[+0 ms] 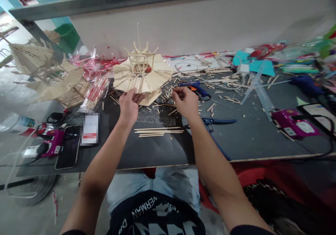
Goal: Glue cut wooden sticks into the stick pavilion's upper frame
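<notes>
By left hand (129, 103), model (141, 77), spire (138, 35) upright

Left hand (128, 105) and right hand (185, 103) bare; dark T-shirt (157, 219), white lettering; pale jeans (143, 186)

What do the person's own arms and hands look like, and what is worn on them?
Both the left hand and the right hand are bare: no gloves, rings or watch show. The left forearm and right forearm are uncovered too, without visible marks. Only the edges of a dark left sleeve and a dark right sleeve appear at the bottom.
</notes>
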Demonstrator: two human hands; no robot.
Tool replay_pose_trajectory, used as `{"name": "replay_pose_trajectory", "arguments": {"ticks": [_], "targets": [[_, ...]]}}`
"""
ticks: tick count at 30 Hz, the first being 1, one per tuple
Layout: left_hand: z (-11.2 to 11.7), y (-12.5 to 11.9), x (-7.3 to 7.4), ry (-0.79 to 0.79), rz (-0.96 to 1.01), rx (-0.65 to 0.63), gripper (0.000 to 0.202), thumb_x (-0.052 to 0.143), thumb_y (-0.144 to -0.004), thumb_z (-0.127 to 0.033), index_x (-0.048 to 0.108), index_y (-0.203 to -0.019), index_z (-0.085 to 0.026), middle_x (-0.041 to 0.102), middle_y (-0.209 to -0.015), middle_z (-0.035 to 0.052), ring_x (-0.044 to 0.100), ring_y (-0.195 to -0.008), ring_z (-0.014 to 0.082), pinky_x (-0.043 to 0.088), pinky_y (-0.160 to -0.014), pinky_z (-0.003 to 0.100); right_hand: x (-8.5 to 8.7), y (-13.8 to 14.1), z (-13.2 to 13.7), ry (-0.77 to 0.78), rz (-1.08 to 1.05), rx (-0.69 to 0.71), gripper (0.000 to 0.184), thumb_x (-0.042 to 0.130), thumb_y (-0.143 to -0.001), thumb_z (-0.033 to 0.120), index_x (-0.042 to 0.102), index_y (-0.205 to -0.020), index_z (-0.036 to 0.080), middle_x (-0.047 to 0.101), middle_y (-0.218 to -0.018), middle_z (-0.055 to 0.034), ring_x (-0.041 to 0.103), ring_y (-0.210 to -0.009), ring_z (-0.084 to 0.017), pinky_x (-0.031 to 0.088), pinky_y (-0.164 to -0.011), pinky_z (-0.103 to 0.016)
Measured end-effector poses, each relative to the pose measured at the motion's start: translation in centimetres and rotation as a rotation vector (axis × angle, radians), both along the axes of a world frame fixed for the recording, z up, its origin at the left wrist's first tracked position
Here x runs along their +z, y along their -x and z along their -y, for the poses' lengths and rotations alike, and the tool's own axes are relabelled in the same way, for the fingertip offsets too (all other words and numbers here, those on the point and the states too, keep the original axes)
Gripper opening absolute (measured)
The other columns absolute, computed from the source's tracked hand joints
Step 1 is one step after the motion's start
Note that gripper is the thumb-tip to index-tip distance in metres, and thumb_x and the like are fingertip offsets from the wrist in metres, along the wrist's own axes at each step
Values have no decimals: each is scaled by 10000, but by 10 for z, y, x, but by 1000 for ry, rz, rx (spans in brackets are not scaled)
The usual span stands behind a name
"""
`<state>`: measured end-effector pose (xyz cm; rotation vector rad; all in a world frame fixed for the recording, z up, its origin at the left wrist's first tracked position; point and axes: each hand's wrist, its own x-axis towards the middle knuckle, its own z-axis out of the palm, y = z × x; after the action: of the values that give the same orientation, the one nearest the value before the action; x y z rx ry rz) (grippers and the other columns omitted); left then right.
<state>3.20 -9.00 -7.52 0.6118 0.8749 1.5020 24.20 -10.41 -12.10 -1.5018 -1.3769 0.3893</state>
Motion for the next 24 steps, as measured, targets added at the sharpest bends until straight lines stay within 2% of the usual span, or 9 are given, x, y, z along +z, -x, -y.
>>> {"name": "replay_pose_trajectory", "arguments": {"ticks": [5, 8, 12, 15, 20, 24], "targets": [[-3, 16, -3, 20, -62, 155, 343, 781, -705, -368, 474, -731, -217, 528, -544, -70, 641, -536, 109, 556, -610, 245, -4, 0, -1, 7, -17, -25, 238, 599, -881, 401, 668, -977, 194, 741, -865, -82, 674, -696, -205, 561, -718, -366], [2, 16, -1, 5, -128, 190, 456, 862, -662, -372, 453, -796, -223, 533, -600, -81, 602, -508, 80, 575, -626, 245, -9, 3, -2, 9, -64, -8, 345, 558, -922, 495, 655, -1053, 191, 738, -910, -93, 680, -697, -206, 555, -668, -361], [10, 14, 1, -33, -139, 219, 545, 880, -658, -336, 445, -970, -237, 616, -766, -56, 630, -557, 83, 607, -676, 284, -15, 12, -2, 25, -209, 117, 481, 506, -945, 612, 593, -1202, 214, 716, -1111, -122, 699, -793, -209, 566, -609, -334], [13, 15, 2, -71, -138, 186, 550, 859, -680, -302, 464, -1058, -241, 647, -865, -23, 650, -589, 91, 611, -675, 300, -15, 20, -4, 22, -340, 189, 576, 529, -905, 695, 557, -1265, 246, 667, -1257, -130, 697, -911, -226, 581, -602, -330], [11, 21, 1, -86, -156, 111, 404, 827, -711, -285, 525, -971, -221, 646, -847, -21, 646, -578, 81, 583, -630, 262, -11, 18, -19, 49, -515, 188, 697, 496, -831, 834, 585, -1213, 258, 676, -1254, -134, 699, -1033, -275, 621, -745, -422], [7, 26, -2, -78, -162, 84, 352, 812, -719, -270, 547, -947, -228, 649, -827, -32, 626, -573, 65, 559, -613, 236, -8, 10, -39, 119, -499, 283, 837, 301, -838, 907, 564, -1290, 254, 680, -1271, -136, 690, -1125, -284, 627, -774, -412]]}}
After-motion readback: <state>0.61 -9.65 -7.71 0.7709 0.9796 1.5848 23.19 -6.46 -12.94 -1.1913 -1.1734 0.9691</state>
